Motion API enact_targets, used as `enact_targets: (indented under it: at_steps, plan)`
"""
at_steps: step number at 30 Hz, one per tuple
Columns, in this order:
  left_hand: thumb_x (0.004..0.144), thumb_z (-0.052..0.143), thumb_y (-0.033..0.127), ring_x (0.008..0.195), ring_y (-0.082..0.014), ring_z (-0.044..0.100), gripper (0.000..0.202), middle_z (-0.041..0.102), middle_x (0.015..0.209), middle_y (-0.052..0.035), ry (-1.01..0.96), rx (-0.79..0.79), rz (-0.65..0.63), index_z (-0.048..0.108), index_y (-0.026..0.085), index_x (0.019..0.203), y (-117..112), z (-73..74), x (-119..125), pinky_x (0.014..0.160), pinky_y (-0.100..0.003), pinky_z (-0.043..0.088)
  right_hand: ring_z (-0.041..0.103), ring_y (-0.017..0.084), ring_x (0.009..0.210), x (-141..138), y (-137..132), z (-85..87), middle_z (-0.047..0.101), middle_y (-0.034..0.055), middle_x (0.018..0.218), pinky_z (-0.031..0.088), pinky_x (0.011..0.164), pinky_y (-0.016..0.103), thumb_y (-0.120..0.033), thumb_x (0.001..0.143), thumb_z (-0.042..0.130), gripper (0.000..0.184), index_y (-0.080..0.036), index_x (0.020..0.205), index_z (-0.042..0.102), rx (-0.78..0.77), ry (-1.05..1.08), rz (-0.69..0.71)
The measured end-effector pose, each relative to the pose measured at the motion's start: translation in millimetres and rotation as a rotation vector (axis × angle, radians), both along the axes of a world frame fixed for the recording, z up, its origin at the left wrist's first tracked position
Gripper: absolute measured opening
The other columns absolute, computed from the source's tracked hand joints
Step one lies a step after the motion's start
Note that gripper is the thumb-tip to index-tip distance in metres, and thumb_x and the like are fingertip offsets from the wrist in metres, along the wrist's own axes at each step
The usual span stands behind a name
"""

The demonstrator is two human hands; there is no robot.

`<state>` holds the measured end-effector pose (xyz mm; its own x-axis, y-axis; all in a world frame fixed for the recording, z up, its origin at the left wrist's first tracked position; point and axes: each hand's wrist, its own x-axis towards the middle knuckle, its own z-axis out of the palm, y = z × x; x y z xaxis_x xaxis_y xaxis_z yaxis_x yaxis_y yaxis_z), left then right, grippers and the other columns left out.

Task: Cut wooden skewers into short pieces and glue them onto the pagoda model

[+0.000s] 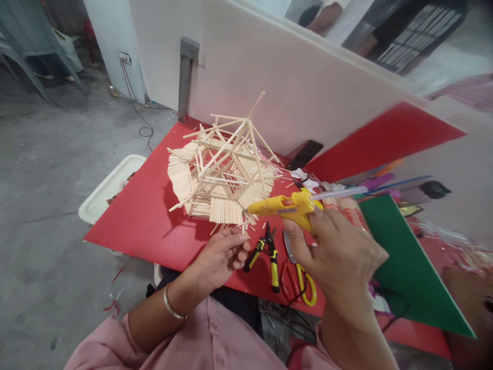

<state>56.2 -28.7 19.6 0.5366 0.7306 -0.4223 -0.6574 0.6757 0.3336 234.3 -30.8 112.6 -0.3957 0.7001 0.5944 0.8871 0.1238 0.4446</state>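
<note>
Stick model [225, 211] sits on the red board [134, 216], before us. Our right hand [341, 252] is wrapped round the yellow glue gun [279, 205], nozzle near the model's front edge. Our left hand [225, 252], apart from the right, pinches what looks like a short stick [243, 230] just below the nozzle. Step in hand, we judge: gluing. Next move calls for a small dab, fingers clear of the hot tip.

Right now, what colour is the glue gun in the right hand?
The glue gun is mostly yellow, seen best in the head view.
</note>
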Motion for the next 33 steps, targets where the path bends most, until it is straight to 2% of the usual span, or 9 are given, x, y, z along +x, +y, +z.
enact_targets:
  at_steps: [18,33]
  plan:
    - [0.059,0.085,0.027,0.043,-0.0036,0.045,0.038,0.059,0.059,0.0034,-0.009,-0.027,0.016,0.053,0.018,0.079,0.1,0.2,-0.9,0.04,-0.015,0.024,0.039,0.014,0.053,-2.6,-0.9,1.7,0.059,0.0015,0.068,0.02,0.05,0.027,-0.045,0.085,0.062,0.036,-0.015,0.104,0.066,0.018,-0.041,0.004]
    - [0.061,0.083,0.025,0.042,-0.0037,0.045,0.04,0.06,0.059,0.0036,-0.006,-0.02,0.014,0.05,0.019,0.081,-1.4,-0.7,0.5,0.039,-0.014,0.024,0.04,0.014,0.054,-3.5,-2.8,3.9,0.059,0.0012,0.067,0.023,0.05,0.027,-0.047,0.087,0.06,0.036,-0.014,0.1,0.067,0.007,-0.045,0.008]
